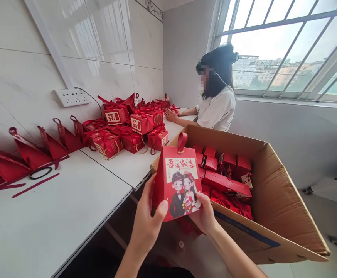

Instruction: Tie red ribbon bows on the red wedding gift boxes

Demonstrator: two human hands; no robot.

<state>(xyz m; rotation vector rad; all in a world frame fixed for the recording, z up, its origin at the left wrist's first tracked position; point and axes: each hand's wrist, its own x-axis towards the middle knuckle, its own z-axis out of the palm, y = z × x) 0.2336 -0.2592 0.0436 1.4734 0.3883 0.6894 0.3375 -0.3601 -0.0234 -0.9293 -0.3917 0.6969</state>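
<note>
Both hands hold a red gift box (182,185) with a cartoon bride and groom on its front and a ribbon loop on top. My left hand (147,212) grips its left side, thumb on the front lower edge. On the lower right corner, my right hand (206,214) closes with its thumb on the front and fingers hidden behind. The box is tilted towards me, in front of the near wall of a large cardboard box (284,185). Inside that carton lie several red gift boxes (226,181).
A white table (70,208) runs along the tiled wall. On it stand a pile of red ribboned boxes (122,127) and a row of red triangular boxes (47,146). Red ribbon strips (35,185) lie nearby. A co-worker (216,96) in white works at the far end.
</note>
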